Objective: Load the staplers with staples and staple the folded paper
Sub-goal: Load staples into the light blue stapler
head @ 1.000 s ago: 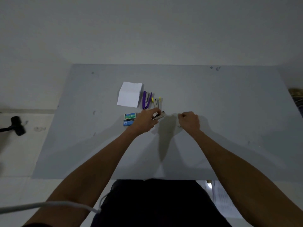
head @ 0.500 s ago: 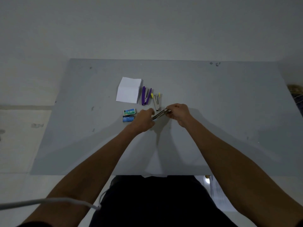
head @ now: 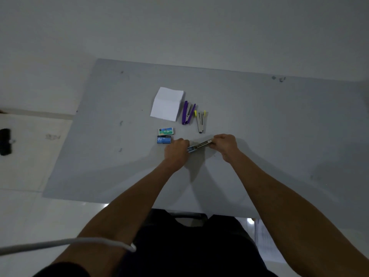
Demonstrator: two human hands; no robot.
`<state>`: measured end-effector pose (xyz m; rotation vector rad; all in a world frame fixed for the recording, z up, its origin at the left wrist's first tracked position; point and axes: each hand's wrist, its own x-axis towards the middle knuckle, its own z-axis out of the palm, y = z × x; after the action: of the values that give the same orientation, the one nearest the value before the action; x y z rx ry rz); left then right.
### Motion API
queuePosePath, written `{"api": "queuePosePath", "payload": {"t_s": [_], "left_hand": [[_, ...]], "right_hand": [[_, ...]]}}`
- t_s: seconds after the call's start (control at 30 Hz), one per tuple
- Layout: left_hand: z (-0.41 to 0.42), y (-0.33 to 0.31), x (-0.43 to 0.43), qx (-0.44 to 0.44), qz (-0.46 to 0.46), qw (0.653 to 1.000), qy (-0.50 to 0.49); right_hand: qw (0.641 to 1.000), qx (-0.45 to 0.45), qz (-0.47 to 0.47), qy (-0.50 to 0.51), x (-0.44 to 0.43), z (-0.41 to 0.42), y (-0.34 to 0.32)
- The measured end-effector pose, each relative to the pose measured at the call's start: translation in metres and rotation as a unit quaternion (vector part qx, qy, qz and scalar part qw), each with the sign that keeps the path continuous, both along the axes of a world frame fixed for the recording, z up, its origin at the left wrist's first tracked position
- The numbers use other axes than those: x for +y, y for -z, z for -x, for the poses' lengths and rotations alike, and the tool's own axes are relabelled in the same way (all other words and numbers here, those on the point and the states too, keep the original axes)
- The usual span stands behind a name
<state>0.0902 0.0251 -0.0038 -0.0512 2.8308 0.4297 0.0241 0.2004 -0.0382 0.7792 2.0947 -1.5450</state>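
A small metal stapler (head: 200,146) with a blue end is held over the grey table (head: 279,136) between both hands. My left hand (head: 176,151) grips its near, blue end and my right hand (head: 225,144) pinches its far end. Behind them lie a purple stapler (head: 187,113) and a yellow-tipped stapler (head: 200,121), both opened out in a V. A folded white paper (head: 167,103) lies left of the purple one. Two staple boxes, a green one (head: 165,131) and a blue one (head: 164,139), sit just left of my left hand.
A black object (head: 5,141) lies on the pale floor far left. A white cable (head: 65,243) crosses my left forearm at the bottom. Papers (head: 263,238) show below the table's near edge at right.
My right hand came in from the right and took hold of the stapler's far end; both hands now hold it. The view shifted slightly.
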Motion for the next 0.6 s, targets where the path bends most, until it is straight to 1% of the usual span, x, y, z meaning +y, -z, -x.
{"api": "queuePosePath", "payload": {"t_s": [0.13, 0.23, 0.33, 0.4, 0.43, 0.53, 0.6], "left_hand": [[-0.001, 0.004, -0.001, 0.006, -0.007, 1.0, -0.002], [-0.004, 0.003, -0.01, 0.015, -0.04, 0.999, -0.015], [-0.007, 0.001, -0.031, 0.071, -0.06, 0.994, -0.059], [-0.008, 0.002, -0.05, 0.095, -0.029, 0.993, -0.063], [-0.007, 0.003, -0.059, 0.093, -0.007, 0.994, -0.052], [-0.007, 0.008, -0.078, 0.061, 0.048, 0.997, 0.0], [-0.007, 0.012, -0.081, 0.048, 0.062, 0.997, 0.027]], "right_hand": [[1.0, -0.006, 0.003, -0.015, -0.001, -0.003, -0.013], [0.999, -0.011, -0.019, -0.024, 0.001, -0.001, -0.016], [0.999, -0.001, -0.051, -0.007, 0.001, -0.002, -0.028], [0.997, 0.014, -0.071, 0.01, 0.0, -0.004, -0.036], [0.997, 0.022, -0.078, 0.013, -0.001, -0.004, -0.038], [0.995, 0.04, -0.095, 0.008, -0.002, -0.001, -0.037], [0.994, 0.044, -0.098, 0.002, -0.005, 0.001, -0.039]]}}
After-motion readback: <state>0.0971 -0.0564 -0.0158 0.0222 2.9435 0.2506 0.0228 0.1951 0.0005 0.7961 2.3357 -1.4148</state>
